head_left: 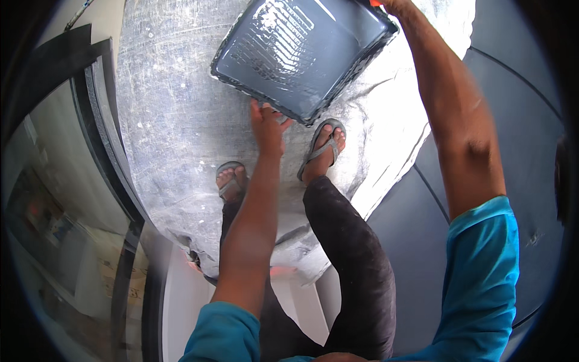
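A dark grey paint tray with a ribbed slope, wet with grey paint, lies ahead of my feet. Its rim is crusted with paint. My left hand is at the tray's near edge, fingertips on the rim and thumb held apart toward the right; the tray hides part of the grip. At the upper edge of the view my right hand closes on something orange above the tray's far right corner. The frame cuts off most of that hand and the orange thing, so its kind does not show.
A pale, paint-spotted drop sheet lies under the tray and my sandalled feet. Its wrinkled edge meets large dark grey floor tiles on the right. To the left stands a dark-framed glass door or window.
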`<state>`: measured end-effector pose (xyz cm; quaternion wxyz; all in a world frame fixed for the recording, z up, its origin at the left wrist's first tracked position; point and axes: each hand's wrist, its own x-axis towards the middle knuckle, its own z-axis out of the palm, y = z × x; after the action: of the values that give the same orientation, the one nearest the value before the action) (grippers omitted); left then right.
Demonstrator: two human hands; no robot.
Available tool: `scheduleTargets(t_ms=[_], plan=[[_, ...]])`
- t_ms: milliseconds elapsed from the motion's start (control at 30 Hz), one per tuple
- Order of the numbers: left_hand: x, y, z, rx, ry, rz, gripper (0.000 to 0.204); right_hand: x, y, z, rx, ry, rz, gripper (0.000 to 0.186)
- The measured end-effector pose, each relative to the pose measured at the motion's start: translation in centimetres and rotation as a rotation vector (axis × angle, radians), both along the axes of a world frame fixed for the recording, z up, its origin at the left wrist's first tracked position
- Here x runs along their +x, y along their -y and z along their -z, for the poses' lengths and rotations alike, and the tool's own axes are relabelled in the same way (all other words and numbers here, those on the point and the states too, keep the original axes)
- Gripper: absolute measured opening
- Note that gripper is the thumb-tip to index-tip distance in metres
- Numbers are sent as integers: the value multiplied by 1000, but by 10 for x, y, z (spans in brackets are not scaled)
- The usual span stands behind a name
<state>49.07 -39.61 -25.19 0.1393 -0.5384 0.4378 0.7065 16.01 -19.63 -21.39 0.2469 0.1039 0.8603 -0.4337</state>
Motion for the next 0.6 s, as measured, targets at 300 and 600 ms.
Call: scheduleTargets(t_ms=[300, 600], plan=[[-28, -115, 12, 68, 29, -268, 57, -53, 1, 31, 5, -173, -203, 31], [-28, -152, 30, 215, 74, -301, 58, 142, -3, -39, -119, -45, 73, 51]])
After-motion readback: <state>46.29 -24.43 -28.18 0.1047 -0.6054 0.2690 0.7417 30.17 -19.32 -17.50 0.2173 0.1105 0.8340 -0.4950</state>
